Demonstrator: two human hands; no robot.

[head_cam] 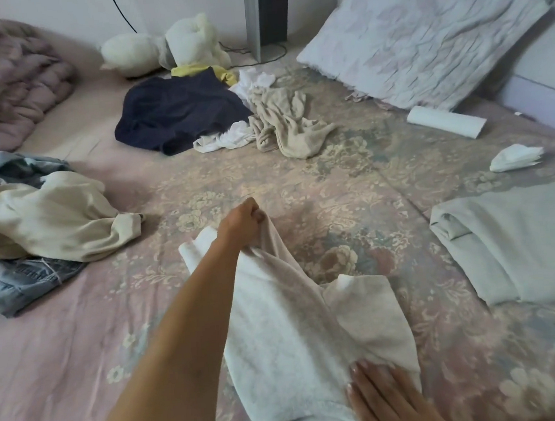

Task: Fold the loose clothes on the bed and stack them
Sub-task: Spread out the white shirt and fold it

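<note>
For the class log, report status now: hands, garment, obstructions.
Left hand grips the pale grey fleece garment at its far end; right hand presses it flat. One folded grey garment lies to the right. Nothing in the way.

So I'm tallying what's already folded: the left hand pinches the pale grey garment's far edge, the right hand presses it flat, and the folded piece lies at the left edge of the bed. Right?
Not quite. The folded grey piece lies at the right edge of the bed, not the left, as the head view shows. The rest holds: the left hand pinches the pale grey garment at its far edge, and the right hand presses it flat.
</note>
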